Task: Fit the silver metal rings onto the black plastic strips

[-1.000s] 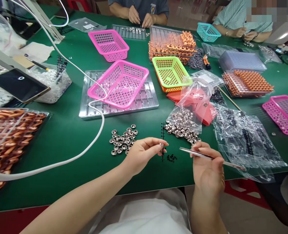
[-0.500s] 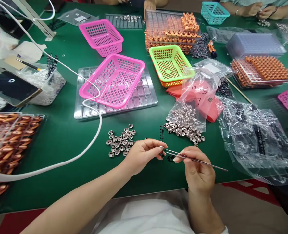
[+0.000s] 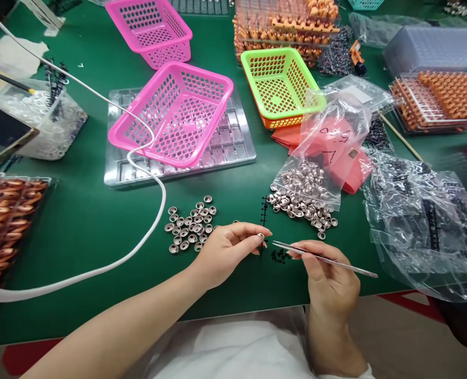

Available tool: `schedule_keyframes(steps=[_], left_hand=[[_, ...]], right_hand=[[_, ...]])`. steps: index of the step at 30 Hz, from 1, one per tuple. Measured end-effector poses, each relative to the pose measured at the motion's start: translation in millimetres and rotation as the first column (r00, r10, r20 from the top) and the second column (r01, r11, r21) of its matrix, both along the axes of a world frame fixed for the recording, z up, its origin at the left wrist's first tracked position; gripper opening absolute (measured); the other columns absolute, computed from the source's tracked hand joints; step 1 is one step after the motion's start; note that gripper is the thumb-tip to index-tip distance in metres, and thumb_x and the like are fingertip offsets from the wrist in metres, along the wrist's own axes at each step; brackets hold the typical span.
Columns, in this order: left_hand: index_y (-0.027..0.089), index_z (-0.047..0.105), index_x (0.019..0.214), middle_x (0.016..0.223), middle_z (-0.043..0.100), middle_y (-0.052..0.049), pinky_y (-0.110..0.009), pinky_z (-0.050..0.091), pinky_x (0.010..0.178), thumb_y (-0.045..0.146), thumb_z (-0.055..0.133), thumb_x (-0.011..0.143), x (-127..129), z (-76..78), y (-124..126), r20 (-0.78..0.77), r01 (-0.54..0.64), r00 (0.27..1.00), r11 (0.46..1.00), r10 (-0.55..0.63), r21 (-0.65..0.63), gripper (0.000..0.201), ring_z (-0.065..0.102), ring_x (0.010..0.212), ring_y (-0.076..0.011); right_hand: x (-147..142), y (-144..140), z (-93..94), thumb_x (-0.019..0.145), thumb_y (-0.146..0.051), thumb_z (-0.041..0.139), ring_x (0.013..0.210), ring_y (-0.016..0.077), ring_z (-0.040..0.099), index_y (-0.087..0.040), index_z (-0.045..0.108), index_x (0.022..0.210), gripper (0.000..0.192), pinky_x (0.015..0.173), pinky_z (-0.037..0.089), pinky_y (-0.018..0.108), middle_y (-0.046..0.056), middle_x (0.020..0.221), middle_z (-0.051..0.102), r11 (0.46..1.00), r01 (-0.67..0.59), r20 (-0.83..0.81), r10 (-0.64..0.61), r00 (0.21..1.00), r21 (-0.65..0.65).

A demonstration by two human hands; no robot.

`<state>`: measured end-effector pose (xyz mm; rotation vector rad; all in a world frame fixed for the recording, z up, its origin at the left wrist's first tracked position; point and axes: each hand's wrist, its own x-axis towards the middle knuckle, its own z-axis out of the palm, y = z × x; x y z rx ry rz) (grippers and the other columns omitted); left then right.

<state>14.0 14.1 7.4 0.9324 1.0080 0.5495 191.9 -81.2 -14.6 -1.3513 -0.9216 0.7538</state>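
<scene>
My left hand [image 3: 233, 250] is closed in a pinch on a small silver metal cup [image 3: 260, 237], only part of which shows between thumb and forefinger. A thin black plastic strip with side nubs [image 3: 264, 208] runs behind those fingertips; whether they also touch it I cannot tell. My right hand [image 3: 330, 268] grips metal tweezers [image 3: 336, 260], their tips together and a little to the right of the left fingertips. Several tiny black pieces [image 3: 280, 256] lie below the tweezer tips. Loose metal cups [image 3: 191, 223] are spread left of my left hand.
A clear bag [image 3: 308, 176] spills more cups behind my hands. Behind stand pink baskets [image 3: 178, 110], one on a clear tray [image 3: 241, 142], and a green basket [image 3: 276, 95]. A white cable [image 3: 154, 221] crosses the left side. Bags of black parts [image 3: 423, 226] lie right.
The tweezers have drawn back slightly to the right from my left fingertips, and their prongs, apart before, are now together. My left hand keeps its pinch. The camera view has tilted down.
</scene>
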Motion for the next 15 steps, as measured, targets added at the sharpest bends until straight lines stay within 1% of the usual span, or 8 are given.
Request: schedule_keyframes(steps=[4,10,15], left_hand=[[0.017,0.081,0.097,0.083,0.075,-0.004,-0.022,0.055,0.070,0.023,0.071,0.086,-0.8,-1.4,-3.3,0.010,0.015,1.000,0.999,-0.015,0.032,0.017,0.066,0.073,-0.0127],[0.018,0.081,0.097,0.083,0.075,-0.004,-0.022,0.057,0.071,0.023,0.071,0.086,-0.9,-2.2,-5.4,0.040,0.023,0.999,1.000,-0.024,0.016,0.016,0.067,0.075,-0.0134],[0.018,0.082,0.096,0.082,0.076,-0.003,-0.020,0.057,0.070,0.022,0.071,0.086,-0.1,-0.6,-4.7,0.056,0.029,0.998,1.000,-0.029,0.005,0.015,0.067,0.074,-0.0124]], right_hand=[[0.7,0.7,1.3,0.090,-0.017,0.070,0.075,0.0126,0.075,-0.024,0.072,0.099,0.012,0.071,0.064,0.023,0.000,0.092,0.076,0.999,0.001,-0.007,-0.001,1.000,-0.051],[3.6,-1.0,-1.6,0.088,-0.020,0.073,0.072,0.0133,0.075,-0.024,0.073,0.098,0.011,0.068,0.064,0.022,0.000,0.091,0.076,0.996,0.003,-0.005,-0.004,1.000,-0.086],[3.1,-1.1,-1.6,0.087,-0.021,0.073,0.070,0.0129,0.075,-0.024,0.074,0.096,0.009,0.066,0.064,0.022,0.000,0.088,0.076,0.995,0.015,0.003,-0.015,1.000,-0.101]])
